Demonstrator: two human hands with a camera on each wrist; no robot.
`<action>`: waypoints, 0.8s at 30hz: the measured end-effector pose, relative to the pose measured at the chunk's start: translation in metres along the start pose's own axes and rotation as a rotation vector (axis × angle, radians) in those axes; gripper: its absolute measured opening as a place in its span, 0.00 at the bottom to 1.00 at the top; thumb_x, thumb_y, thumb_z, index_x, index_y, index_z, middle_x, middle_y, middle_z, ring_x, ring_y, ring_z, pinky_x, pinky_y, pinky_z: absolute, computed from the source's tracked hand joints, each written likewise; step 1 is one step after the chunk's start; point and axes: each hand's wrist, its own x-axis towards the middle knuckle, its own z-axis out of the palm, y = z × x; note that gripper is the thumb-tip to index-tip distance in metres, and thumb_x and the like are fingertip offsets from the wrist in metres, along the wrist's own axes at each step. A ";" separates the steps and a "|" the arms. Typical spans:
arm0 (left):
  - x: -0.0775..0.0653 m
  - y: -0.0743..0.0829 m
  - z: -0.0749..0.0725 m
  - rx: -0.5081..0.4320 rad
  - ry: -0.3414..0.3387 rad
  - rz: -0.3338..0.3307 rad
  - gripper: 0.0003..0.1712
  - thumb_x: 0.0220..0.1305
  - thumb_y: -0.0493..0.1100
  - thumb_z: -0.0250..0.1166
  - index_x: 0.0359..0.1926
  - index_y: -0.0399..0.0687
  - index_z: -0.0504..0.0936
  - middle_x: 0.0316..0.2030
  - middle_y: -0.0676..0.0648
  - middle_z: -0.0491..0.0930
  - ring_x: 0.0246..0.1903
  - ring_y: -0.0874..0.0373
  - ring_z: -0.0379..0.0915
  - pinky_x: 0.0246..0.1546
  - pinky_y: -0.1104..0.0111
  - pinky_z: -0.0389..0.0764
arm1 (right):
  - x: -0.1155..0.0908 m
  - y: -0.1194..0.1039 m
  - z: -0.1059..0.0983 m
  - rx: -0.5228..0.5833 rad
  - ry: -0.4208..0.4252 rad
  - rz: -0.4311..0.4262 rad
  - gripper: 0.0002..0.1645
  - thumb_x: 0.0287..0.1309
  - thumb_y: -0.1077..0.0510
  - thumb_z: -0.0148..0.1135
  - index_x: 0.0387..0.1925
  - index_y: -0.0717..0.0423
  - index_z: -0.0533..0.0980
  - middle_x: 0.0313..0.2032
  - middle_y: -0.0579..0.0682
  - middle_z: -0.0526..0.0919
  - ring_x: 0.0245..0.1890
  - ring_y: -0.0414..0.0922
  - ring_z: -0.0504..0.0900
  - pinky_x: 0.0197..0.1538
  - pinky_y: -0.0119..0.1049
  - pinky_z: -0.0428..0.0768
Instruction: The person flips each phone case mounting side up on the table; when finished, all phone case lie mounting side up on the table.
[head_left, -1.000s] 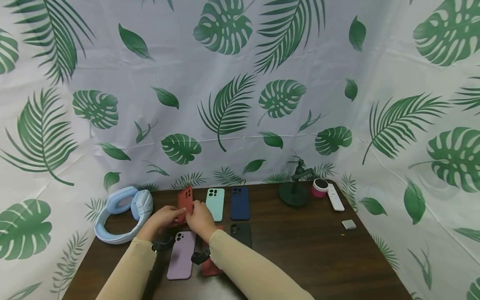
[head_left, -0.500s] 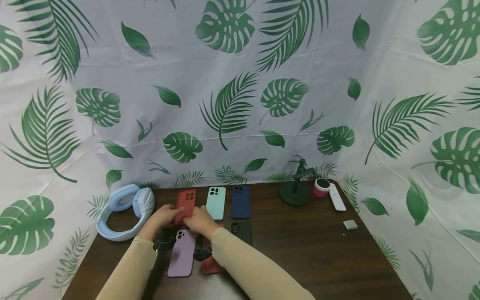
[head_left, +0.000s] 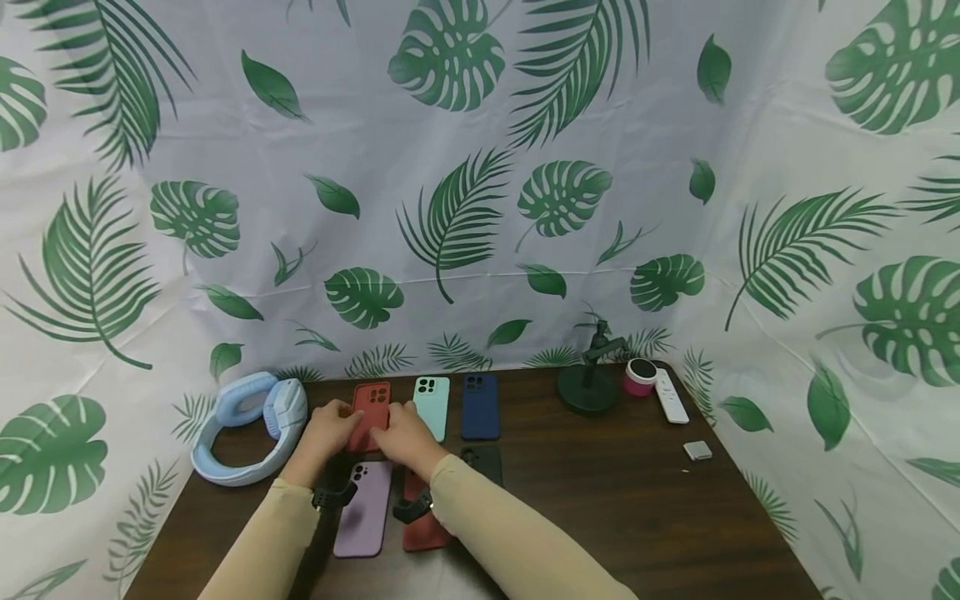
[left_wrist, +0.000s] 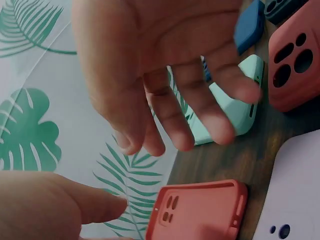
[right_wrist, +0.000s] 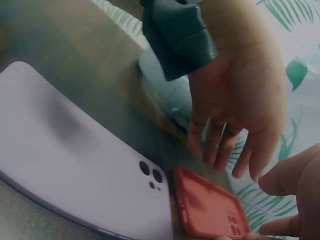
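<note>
A red phone case (head_left: 370,407) lies flat at the back left of the dark table, its rimmed inner side up. My left hand (head_left: 327,432) hovers at its left edge, and my right hand (head_left: 406,435) is over its right edge. In the left wrist view, the right hand's fingers (left_wrist: 220,130) hang loosely, apart from the red case (left_wrist: 200,207). The right wrist view shows the left hand (right_wrist: 235,95) with relaxed fingers, also off the case. Close in front lies a lilac phone case (head_left: 363,510); a mint phone case (head_left: 431,404) is to the right.
A blue phone case (head_left: 480,407) continues the back row. In front are a second red case (head_left: 424,533) and a black one (head_left: 486,465), both partly covered by the right arm. Blue headphones (head_left: 232,477) sit left; a dark stand (head_left: 588,387), pink jar (head_left: 639,381) and white remote (head_left: 671,398) stand right.
The red case, raised and tilted between both hands a second ago, was lowered flat onto the table. Both hands have since loosened and drawn slightly apart from it.
</note>
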 end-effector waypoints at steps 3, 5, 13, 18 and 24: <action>0.000 0.009 -0.003 -0.041 0.044 0.042 0.28 0.73 0.53 0.56 0.57 0.32 0.78 0.54 0.29 0.79 0.55 0.36 0.76 0.54 0.44 0.76 | 0.000 0.000 -0.006 0.016 0.019 -0.007 0.36 0.70 0.40 0.56 0.70 0.58 0.68 0.64 0.59 0.70 0.53 0.48 0.81 0.54 0.43 0.81; 0.001 0.017 -0.004 -0.082 0.049 0.082 0.26 0.74 0.53 0.56 0.57 0.34 0.79 0.55 0.31 0.79 0.55 0.38 0.75 0.54 0.45 0.76 | 0.001 0.002 -0.010 0.030 0.036 -0.004 0.36 0.70 0.41 0.56 0.70 0.57 0.68 0.64 0.60 0.71 0.57 0.51 0.80 0.55 0.45 0.81; -0.001 0.044 0.005 -0.314 -0.088 0.112 0.26 0.76 0.52 0.56 0.64 0.39 0.76 0.62 0.33 0.76 0.53 0.37 0.81 0.50 0.51 0.83 | 0.003 0.018 -0.021 -0.014 0.196 0.018 0.32 0.67 0.45 0.60 0.64 0.60 0.74 0.59 0.62 0.75 0.57 0.59 0.77 0.56 0.52 0.80; -0.003 0.055 0.018 -0.353 -0.128 0.121 0.26 0.77 0.51 0.56 0.65 0.39 0.76 0.62 0.35 0.77 0.55 0.37 0.80 0.51 0.55 0.83 | 0.006 0.030 -0.026 -0.003 0.277 0.076 0.33 0.64 0.45 0.63 0.62 0.62 0.74 0.57 0.64 0.73 0.56 0.60 0.74 0.56 0.54 0.78; -0.001 0.063 0.032 -0.282 -0.128 0.133 0.28 0.76 0.55 0.56 0.66 0.40 0.75 0.63 0.36 0.76 0.60 0.39 0.75 0.58 0.47 0.77 | 0.010 0.042 -0.026 -0.014 0.316 0.107 0.34 0.62 0.45 0.67 0.61 0.63 0.73 0.57 0.64 0.71 0.56 0.60 0.72 0.56 0.53 0.76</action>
